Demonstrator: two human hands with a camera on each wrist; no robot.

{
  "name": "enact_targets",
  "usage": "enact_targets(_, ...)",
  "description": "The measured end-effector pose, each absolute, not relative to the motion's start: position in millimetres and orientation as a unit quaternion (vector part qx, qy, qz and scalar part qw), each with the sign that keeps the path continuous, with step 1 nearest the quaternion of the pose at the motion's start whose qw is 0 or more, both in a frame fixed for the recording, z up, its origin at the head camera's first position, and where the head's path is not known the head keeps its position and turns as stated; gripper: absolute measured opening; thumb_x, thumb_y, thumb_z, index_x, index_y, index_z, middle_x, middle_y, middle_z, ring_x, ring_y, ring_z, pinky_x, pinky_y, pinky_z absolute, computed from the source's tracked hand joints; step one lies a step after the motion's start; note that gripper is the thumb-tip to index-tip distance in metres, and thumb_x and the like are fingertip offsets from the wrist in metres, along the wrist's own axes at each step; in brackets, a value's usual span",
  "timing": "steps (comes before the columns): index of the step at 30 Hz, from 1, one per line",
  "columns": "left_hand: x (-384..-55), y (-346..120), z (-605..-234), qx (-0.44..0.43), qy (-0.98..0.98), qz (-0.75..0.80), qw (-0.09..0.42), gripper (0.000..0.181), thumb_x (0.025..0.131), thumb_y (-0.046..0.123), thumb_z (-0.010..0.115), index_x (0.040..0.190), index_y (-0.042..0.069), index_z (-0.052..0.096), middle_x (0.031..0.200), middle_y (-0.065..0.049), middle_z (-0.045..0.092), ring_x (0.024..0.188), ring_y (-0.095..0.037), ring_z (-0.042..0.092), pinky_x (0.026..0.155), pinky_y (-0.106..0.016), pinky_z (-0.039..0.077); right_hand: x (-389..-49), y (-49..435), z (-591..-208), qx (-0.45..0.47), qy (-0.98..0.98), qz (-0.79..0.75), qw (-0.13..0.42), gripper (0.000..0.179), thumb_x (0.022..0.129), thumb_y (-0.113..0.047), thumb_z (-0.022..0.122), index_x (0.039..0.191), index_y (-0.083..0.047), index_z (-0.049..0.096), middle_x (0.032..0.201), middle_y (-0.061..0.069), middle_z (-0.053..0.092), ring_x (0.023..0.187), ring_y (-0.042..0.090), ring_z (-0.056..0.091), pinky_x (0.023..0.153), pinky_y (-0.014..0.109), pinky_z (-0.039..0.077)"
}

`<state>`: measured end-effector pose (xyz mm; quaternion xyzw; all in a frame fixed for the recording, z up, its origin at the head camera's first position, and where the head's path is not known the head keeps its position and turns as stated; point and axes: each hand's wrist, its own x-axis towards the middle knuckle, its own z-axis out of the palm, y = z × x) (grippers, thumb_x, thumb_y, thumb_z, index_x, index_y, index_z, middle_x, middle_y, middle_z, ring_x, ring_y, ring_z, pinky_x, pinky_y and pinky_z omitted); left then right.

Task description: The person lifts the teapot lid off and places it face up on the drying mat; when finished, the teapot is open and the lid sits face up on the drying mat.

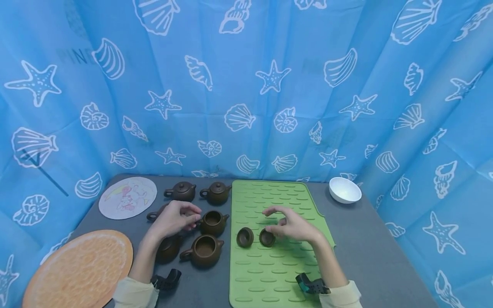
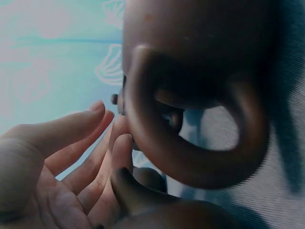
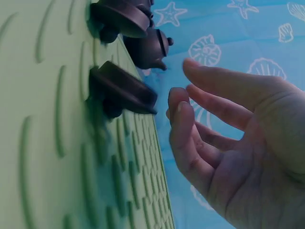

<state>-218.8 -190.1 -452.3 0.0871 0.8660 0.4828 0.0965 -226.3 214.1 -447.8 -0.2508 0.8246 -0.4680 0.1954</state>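
Note:
My left hand [image 1: 175, 220] hovers among the brown teapots, thumb apart from loosely bent fingers and nothing held. Beside its fingertips stands a lidless teapot [image 1: 213, 223]; another lidless teapot [image 1: 205, 251] sits nearer me. Large in the left wrist view, a teapot handle [image 2: 200, 167] loops close to the fingers. The hand and forearm partly hide a further teapot [image 1: 167, 250]. On the right, my right hand [image 1: 290, 226] is above the green mat [image 1: 265, 273], its fingers loosely curved round nothing. A teapot lid [image 3: 124, 88] lies knob-down and tilted near its fingertips, with a second lid [image 1: 245, 237] to its left.
Two lidded teapots, a flatter one [image 1: 182, 191] and a rounder one [image 1: 216, 193], stand at the back. A white bowl [image 1: 345, 190] is at the back right. Leftward lie a round drawn-on disc [image 1: 129, 197] and an orange-brown round mat [image 1: 82, 269]. A blue shell-patterned curtain [image 1: 246, 85] surrounds the table.

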Motion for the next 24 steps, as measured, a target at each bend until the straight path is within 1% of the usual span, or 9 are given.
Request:
enact_targets(2,-221.3,-189.2,-449.6,0.096,0.868,0.479,0.091,0.023,0.104,0.012,0.072,0.124,0.001,0.076,0.103,-0.011,0.080,0.083,-0.022,0.077,0.076,-0.031,0.067,-230.3,208.4,-443.6,-0.252,0.825,-0.473,0.181,0.050,0.105,-0.012,0.072,0.147,0.008,0.054,0.143,0.037,0.058,0.071,0.018,0.071,0.064,0.038,0.063)
enact_targets(4,-224.5,-188.6,-447.3,0.104,0.870,0.475,0.086,0.023,0.104,0.011,0.071,0.124,0.000,0.076,0.105,-0.012,0.080,0.083,-0.021,0.077,0.076,-0.033,0.067,-234.2,201.5,-438.7,-0.250,0.826,-0.475,0.173,0.045,0.105,-0.012,0.071,0.144,0.006,0.058,0.139,0.037,0.060,0.082,0.030,0.077,0.068,0.046,0.065)
enact_targets(6,-227.8,-187.7,-444.5,0.114,0.873,0.468,0.079,0.022,0.104,0.011,0.071,0.123,0.000,0.075,0.106,-0.013,0.079,0.081,-0.020,0.076,0.075,-0.033,0.066,-238.9,194.2,-435.2,-0.253,0.828,-0.471,0.165,0.040,0.105,-0.012,0.070,0.141,0.005,0.061,0.134,0.036,0.064,0.085,0.038,0.076,0.068,0.048,0.065)
enact_targets(9,-234.3,-185.7,-440.9,0.131,0.878,0.456,0.068,0.022,0.104,0.012,0.071,0.122,0.000,0.076,0.108,-0.014,0.078,0.080,-0.019,0.075,0.074,-0.033,0.065,-246.0,183.3,-429.7,-0.265,0.829,-0.467,0.158,0.035,0.106,-0.012,0.069,0.137,0.003,0.064,0.127,0.032,0.067,0.087,0.046,0.074,0.070,0.052,0.065)
enact_targets(12,-241.3,-184.9,-436.7,0.139,0.879,0.452,0.062,0.023,0.105,0.014,0.071,0.122,-0.001,0.076,0.109,-0.017,0.078,0.081,-0.024,0.076,0.074,-0.035,0.065,-254.8,170.7,-425.4,-0.276,0.825,-0.469,0.154,0.031,0.107,-0.012,0.068,0.134,0.003,0.065,0.123,0.028,0.069,0.088,0.052,0.073,0.073,0.059,0.065)
enact_targets(14,-246.6,-184.6,-434.2,0.139,0.876,0.457,0.061,0.024,0.106,0.014,0.070,0.122,-0.003,0.076,0.110,-0.019,0.077,0.085,-0.030,0.078,0.076,-0.037,0.067,-261.4,161.6,-422.7,-0.278,0.821,-0.475,0.152,0.029,0.108,-0.011,0.066,0.134,0.003,0.065,0.122,0.027,0.069,0.091,0.056,0.073,0.076,0.065,0.063)
enact_targets(19,-258.0,-182.3,-430.4,0.129,0.869,0.473,0.072,0.028,0.107,0.015,0.068,0.124,-0.005,0.074,0.116,-0.028,0.076,0.097,-0.041,0.077,0.080,-0.039,0.067,-280.0,137.9,-420.9,-0.270,0.810,-0.500,0.143,0.028,0.108,-0.009,0.065,0.133,0.004,0.066,0.120,0.028,0.070,0.098,0.062,0.071,0.083,0.071,0.061)
enact_targets(21,-262.0,-180.8,-430.3,0.116,0.867,0.478,0.083,0.030,0.108,0.017,0.067,0.127,-0.006,0.073,0.120,-0.029,0.075,0.101,-0.042,0.077,0.082,-0.040,0.067,-287.3,128.1,-421.4,-0.268,0.808,-0.507,0.139,0.029,0.108,-0.009,0.065,0.133,0.005,0.066,0.119,0.027,0.070,0.099,0.060,0.072,0.084,0.070,0.062)
enact_targets(24,-266.7,-177.9,-430.7,0.081,0.866,0.484,0.096,0.032,0.109,0.019,0.066,0.129,-0.005,0.073,0.124,-0.028,0.074,0.107,-0.041,0.077,0.085,-0.042,0.067,-297.2,113.3,-423.6,-0.260,0.806,-0.514,0.140,0.031,0.108,-0.009,0.065,0.133,0.008,0.065,0.118,0.028,0.070,0.101,0.059,0.073,0.085,0.067,0.064)
